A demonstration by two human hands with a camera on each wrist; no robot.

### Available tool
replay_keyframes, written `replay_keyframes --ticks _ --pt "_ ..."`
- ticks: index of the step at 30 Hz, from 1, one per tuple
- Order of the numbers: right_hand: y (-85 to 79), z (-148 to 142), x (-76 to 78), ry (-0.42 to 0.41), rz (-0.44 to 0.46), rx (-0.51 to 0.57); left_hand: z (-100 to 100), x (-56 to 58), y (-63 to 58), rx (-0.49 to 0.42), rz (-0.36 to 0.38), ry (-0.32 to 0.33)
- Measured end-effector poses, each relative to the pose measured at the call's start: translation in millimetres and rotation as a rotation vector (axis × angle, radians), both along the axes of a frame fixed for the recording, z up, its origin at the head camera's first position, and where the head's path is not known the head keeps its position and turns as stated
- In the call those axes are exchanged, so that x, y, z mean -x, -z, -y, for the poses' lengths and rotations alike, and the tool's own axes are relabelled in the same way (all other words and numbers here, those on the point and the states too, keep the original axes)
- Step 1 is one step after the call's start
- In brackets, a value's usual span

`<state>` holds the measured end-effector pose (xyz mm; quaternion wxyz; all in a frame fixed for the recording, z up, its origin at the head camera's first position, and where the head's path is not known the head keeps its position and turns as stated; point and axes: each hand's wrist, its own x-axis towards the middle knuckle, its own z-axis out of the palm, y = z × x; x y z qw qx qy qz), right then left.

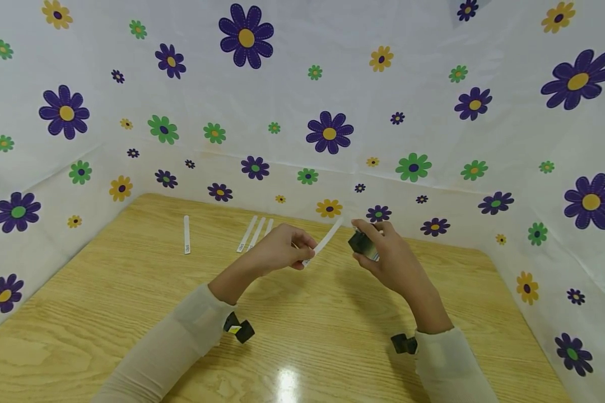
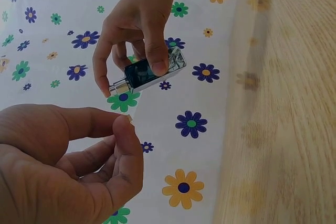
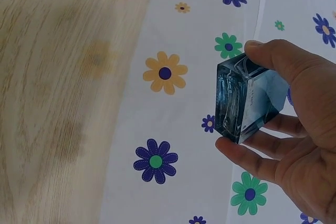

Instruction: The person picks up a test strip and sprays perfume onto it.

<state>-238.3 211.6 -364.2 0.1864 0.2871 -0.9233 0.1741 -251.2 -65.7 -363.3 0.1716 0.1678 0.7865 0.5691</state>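
Note:
My left hand (image 1: 284, 247) pinches the lower end of a white paper test strip (image 1: 329, 237) between thumb and fingers, and its free end slants up toward the right. Just right of it, my right hand (image 1: 395, 257) grips a blue glass perfume bottle (image 3: 244, 100) by its sides. In the left wrist view the index finger reaches the silver spray nozzle (image 2: 119, 86), which is on the side facing the left hand. Both hands are raised over the wooden table (image 1: 312, 336). From the left wrist, the strip appears only as a small tip at the fingertips.
On the table's left part lies a single white strip (image 1: 186, 235). Closer to my left hand, several more strips (image 1: 247, 234) lie side by side, partly hidden by the hand. A white flower-print cloth (image 1: 282, 101) stands around the table's back and sides.

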Motion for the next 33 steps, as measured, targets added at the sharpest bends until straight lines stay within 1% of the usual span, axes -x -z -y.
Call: replay_keyframes --ticks 8,15,20,24,30,33 --pt "-1.8 -2 -0.1 -0.012 -0.03 0.006 0 0.6 0.5 0.0 0.003 -0.005" --pt "-3.7 -5 -0.7 -0.012 -0.034 0.01 3 5.3 6.4 0.011 -0.01 -0.026" --pt "-4.3 -7 -0.5 -0.017 -0.055 0.019 7 9.7 10.8 0.016 -0.009 -0.052" --pt "-5.6 -8 -0.5 -0.021 -0.076 0.023 11 16.9 17.9 0.027 0.0 -0.088" --pt "-7.8 -10 -1.3 -0.032 -0.091 0.025 19 27.7 31.2 0.036 0.041 -0.147" --pt "-9.5 -10 -1.5 -0.033 -0.096 0.031 24 32.1 37.2 0.052 0.041 -0.166"
